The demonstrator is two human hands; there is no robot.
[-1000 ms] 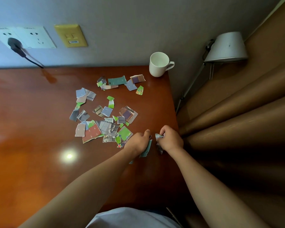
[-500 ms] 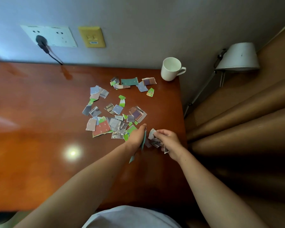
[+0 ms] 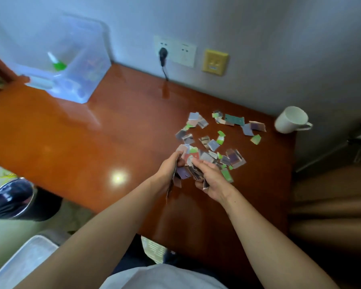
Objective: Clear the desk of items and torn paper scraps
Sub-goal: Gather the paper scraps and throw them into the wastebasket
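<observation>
left hand (image 3: 169,171) and right hand (image 3: 212,178) each clutch torn paper scraps (image 3: 183,173), print too blurred to read.

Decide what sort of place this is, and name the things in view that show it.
Probably a hotel or guest room: a polished wooden desk against the wall, a white mug, wall sockets and a lined waste bin beside it.

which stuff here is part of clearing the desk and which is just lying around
Job: torn paper scraps on the desk; more gripped by left hand and right hand; white mug; lined bin, likely for scraps.
Just there: clear plastic box; plugged wall socket; yellow wall plate.
</observation>
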